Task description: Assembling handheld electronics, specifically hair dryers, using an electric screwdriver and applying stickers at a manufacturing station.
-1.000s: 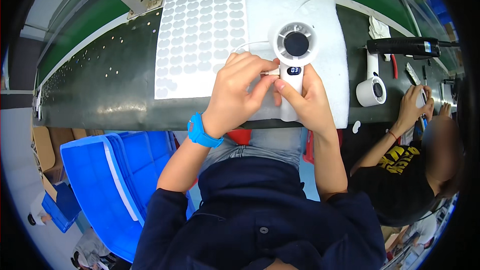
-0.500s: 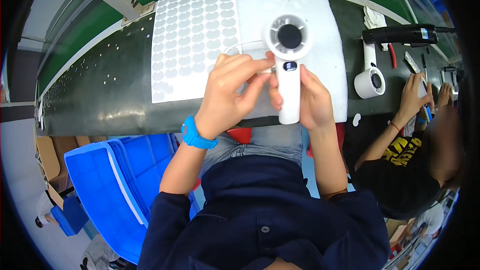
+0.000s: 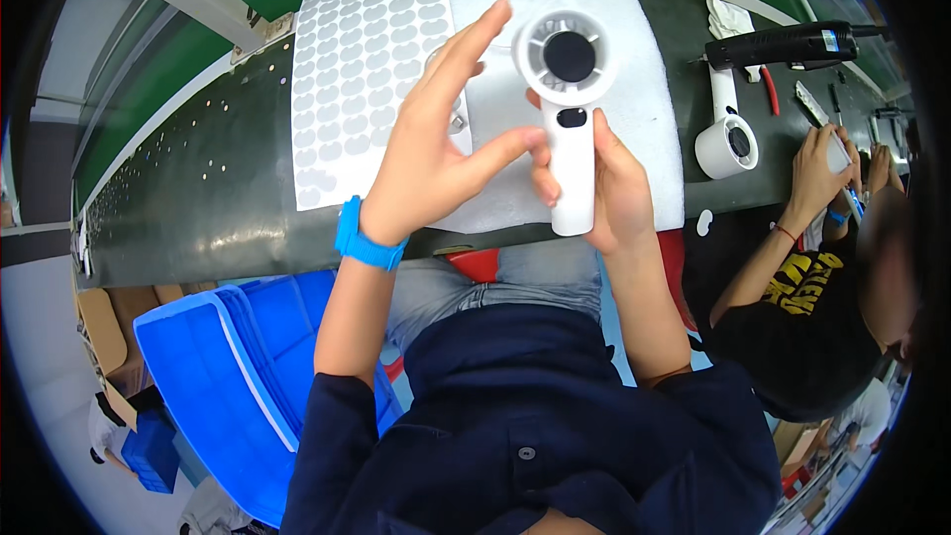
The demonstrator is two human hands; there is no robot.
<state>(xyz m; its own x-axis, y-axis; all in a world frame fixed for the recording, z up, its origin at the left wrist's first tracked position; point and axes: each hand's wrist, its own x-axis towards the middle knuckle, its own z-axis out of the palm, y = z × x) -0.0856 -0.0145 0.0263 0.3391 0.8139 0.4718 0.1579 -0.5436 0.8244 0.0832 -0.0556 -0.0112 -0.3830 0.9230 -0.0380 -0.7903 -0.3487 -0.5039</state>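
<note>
**White handheld fan held upright over the desk**

Dark and glossy, the desk (image 3: 198, 208) runs across in front of me, with a green strip along its far edge. To my lower left, beside my knee, stands a blue plastic crate (image 3: 213, 376). On the desk lies a white foam pad (image 3: 634, 109), and next to it, overlapping its left side, a sheet of round grey stickers (image 3: 362, 59) set in rows; a few places near its lower left corner are bare.

My right hand (image 3: 619, 188) is wrapped around the handle of a white handheld fan (image 3: 569, 109), thumb on the front just below the dark button, holding it upright above the foam pad with its round head and dark hub facing me. My left hand (image 3: 436, 154) is spread open just left of the fan, fingers stretched upward and apart, gripping nothing; only the thumb tip reaches across to touch the handle. A blue wristband (image 3: 365, 238) sits on that wrist.

Further right on the desk lies a second white fan (image 3: 725, 134), and beyond it a black power tool (image 3: 783, 43). A co-worker's hands (image 3: 827, 163) are busy at the right end of the desk; I cannot tell what they hold.
</note>
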